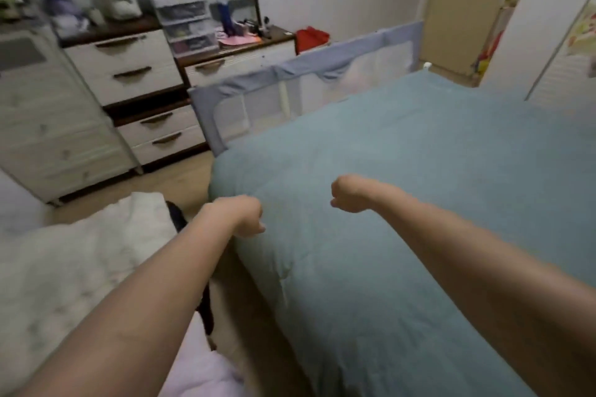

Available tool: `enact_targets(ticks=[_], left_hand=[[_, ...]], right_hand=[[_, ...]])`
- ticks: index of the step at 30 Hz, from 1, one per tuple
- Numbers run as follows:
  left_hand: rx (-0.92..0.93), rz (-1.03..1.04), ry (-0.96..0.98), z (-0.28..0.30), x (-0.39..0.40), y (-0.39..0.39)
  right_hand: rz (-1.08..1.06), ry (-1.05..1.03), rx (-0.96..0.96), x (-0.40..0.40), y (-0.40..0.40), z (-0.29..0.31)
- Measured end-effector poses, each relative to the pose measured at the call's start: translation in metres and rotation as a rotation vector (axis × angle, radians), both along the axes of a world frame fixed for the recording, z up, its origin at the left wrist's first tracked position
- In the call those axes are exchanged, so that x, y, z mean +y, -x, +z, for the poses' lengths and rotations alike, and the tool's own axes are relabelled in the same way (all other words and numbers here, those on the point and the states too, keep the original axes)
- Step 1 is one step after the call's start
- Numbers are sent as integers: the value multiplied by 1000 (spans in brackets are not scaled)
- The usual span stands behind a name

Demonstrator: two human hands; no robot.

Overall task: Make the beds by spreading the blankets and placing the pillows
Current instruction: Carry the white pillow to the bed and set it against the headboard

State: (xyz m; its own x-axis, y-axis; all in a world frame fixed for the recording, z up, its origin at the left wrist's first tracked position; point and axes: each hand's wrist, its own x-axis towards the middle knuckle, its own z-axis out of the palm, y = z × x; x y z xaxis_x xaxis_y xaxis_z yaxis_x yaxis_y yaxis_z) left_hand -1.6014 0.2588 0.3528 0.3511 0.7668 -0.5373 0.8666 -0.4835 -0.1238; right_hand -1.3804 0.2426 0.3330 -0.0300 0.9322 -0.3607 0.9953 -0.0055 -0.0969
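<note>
A blue-green blanket (403, 171) lies spread over the bed and hangs over its near-left edge. My left hand (243, 216) is curled at that edge near the corner and grips the fabric. My right hand (350, 193) is bent at the wrist with its fingers curled down into the blanket's top; the fingertips are hidden. A white fluffy blanket or pillow (74, 255) lies bunched at the lower left, beside the bed. Pale pink bedding (200, 374) shows at the bottom, under my left forearm.
A grey-blue mesh bed rail (290, 90) stands along the bed's far side. White drawer chests (138, 74) with clutter and a mirror line the left wall. Bare wooden floor (180, 180) runs between chests and bed. A beige door (461, 10) is at the far right.
</note>
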Motion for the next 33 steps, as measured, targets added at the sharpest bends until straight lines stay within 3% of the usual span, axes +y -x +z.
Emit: enact_targets(ticks=[7, 17, 24, 33], left_hand=[[7, 351, -25, 7, 87, 138], [-61, 621, -58, 22, 257, 241], [-48, 684, 21, 8, 369, 301], [-32, 663, -21, -2, 590, 424]], right_hand=[[273, -9, -12, 150, 124, -6], [528, -15, -17, 381, 244, -5], [642, 6, -51, 505, 323, -24], [658, -13, -45, 718, 448, -25]])
